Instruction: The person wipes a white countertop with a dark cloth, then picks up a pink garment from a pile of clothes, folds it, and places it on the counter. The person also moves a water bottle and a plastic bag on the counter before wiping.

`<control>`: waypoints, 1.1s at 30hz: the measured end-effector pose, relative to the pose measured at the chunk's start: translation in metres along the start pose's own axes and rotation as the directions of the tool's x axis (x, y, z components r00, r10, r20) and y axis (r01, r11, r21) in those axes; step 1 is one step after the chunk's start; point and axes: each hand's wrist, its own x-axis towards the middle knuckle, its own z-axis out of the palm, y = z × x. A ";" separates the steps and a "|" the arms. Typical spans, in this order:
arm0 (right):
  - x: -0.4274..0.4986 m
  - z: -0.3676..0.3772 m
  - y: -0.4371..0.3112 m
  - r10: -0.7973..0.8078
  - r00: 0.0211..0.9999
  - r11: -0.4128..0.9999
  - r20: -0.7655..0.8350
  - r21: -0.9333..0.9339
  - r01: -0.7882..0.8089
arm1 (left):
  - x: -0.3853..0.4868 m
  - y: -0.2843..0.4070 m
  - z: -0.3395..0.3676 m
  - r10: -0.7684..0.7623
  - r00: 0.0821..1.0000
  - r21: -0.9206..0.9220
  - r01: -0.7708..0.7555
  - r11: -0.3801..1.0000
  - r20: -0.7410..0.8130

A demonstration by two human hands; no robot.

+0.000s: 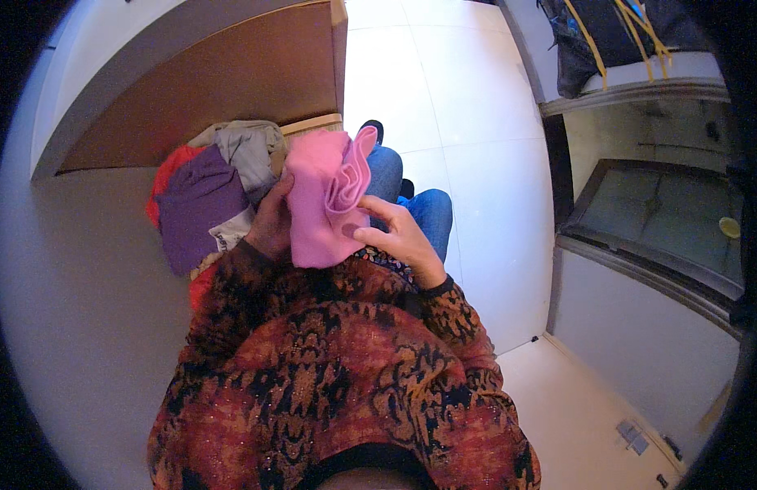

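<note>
A pink cloth [314,190], rolled and folded into a bundle, is held between my two hands over my lap. My left hand [272,219] grips its left side, partly hidden by it. On the right, my right hand [400,236] holds the cloth with thumb and forefinger near the spiral of its rolled end. Left of my left hand lies a pile of fabric: a purple cloth [198,205] with a white label that bears writing, a grey cloth [250,150] and a red cloth [173,171].
A brown panel [231,86] rises behind the pile. Pale floor tiles [489,202] extend to the right of my jeans-clad knees [433,214]. At the far right are a framed glass panel [654,214] and a dark bag [580,55] with yellow cords.
</note>
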 end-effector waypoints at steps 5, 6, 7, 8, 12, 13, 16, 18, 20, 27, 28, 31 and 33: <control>0.001 0.020 0.013 -0.042 0.971 0.986 -0.234 -0.164 0.003 | -0.005 -0.006 -0.016 -0.044 0.996 -0.065 0.039 0.997 -0.084; 0.003 0.021 0.017 -0.016 0.972 0.953 -0.236 -0.298 -0.057 | -0.005 -0.007 -0.019 -0.024 0.996 -0.040 0.021 0.999 -0.081; 0.004 0.023 0.021 -0.030 0.959 0.946 -0.282 -0.317 -0.063 | -0.003 -0.009 -0.021 -0.004 0.997 -0.015 0.003 1.000 -0.077; 0.006 0.023 0.025 -0.054 0.942 0.942 -0.330 -0.329 -0.062 | -0.001 -0.010 -0.023 0.024 1.000 -0.011 -0.024 1.000 -0.015; 0.002 0.004 0.033 0.147 0.848 0.989 -0.509 0.061 -0.135 | -0.001 -0.007 -0.018 -0.004 0.998 0.038 0.007 0.999 -0.065; -0.001 -0.007 0.031 0.189 0.805 0.982 -0.562 0.120 -0.147 | -0.004 -0.004 -0.013 -0.011 0.999 0.019 0.011 1.000 -0.041; -0.018 -0.041 0.019 0.204 0.772 0.834 -0.602 0.520 0.186 | -0.015 0.006 0.004 -0.033 0.999 -0.062 0.031 0.998 -0.035; -0.031 -0.060 0.004 0.121 0.785 0.727 -0.608 0.593 0.347 | -0.012 0.009 0.012 -0.001 0.999 -0.101 -0.004 0.995 -0.045; -0.048 -0.072 -0.013 0.014 0.815 0.674 -0.580 0.608 0.420 | 0.003 0.006 0.013 0.077 0.996 -0.121 -0.082 0.989 -0.042; -0.069 -0.060 -0.053 -0.108 0.847 0.570 -0.521 0.666 0.482 | 0.030 -0.009 -0.010 0.031 0.997 -0.232 -0.012 0.973 0.077; -0.069 -0.055 -0.058 -0.111 0.849 0.578 -0.517 0.661 0.478 | 0.031 -0.011 -0.010 -0.013 0.994 -0.236 0.039 0.971 0.112; -0.067 -0.040 -0.076 -0.055 0.821 0.666 -0.569 0.591 0.455 | 0.033 -0.020 -0.008 -0.044 0.986 -0.237 0.082 0.968 0.162; -0.061 -0.031 -0.085 -0.081 0.837 0.490 -0.541 0.710 0.506 | 0.034 -0.026 -0.009 -0.030 0.985 -0.253 0.074 0.965 0.172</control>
